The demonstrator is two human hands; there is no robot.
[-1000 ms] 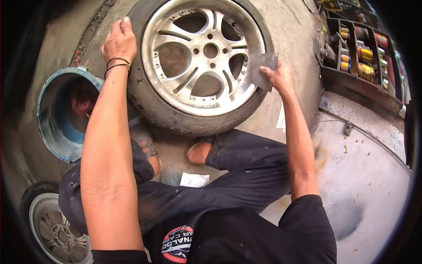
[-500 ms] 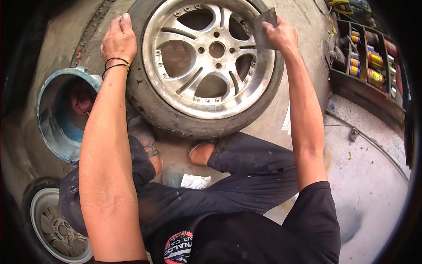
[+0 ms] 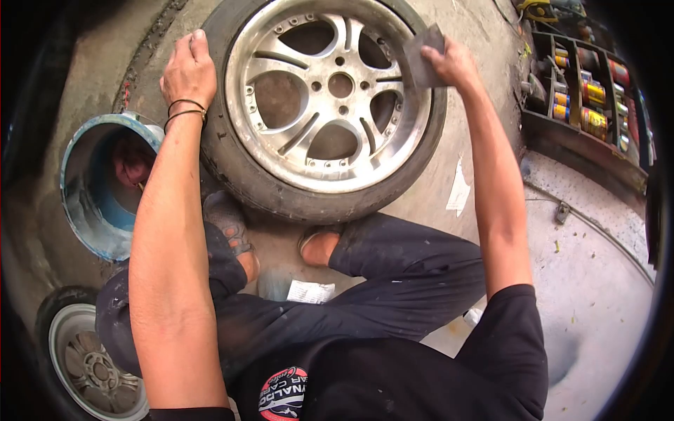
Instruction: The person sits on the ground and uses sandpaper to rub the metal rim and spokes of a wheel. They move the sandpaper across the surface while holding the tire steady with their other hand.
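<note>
A silver alloy wheel [image 3: 340,168] with a black tyre [image 3: 281,193] lies in front of me at the top centre. My left hand [image 3: 188,74], with dark bands at the wrist, is at the tyre's left edge; its fingers look bent, and what they hold, if anything, is hidden. In my right hand [image 3: 453,63] is a dark grey sheet [image 3: 425,56], pinched under the thumb. That sheet lies against the right side of the rim.
To the left stands a blue-rimmed bucket [image 3: 70,193] with something reddish inside. Another wheel [image 3: 98,368] is at the lower left. A dark rack [image 3: 583,140] of cans is at the upper right. Paper pieces [image 3: 310,292] lie on the floor.
The wheel has shifted slightly left in the view. My right hand and the sheet have moved a little down along the rim. My left hand has hardly moved.
</note>
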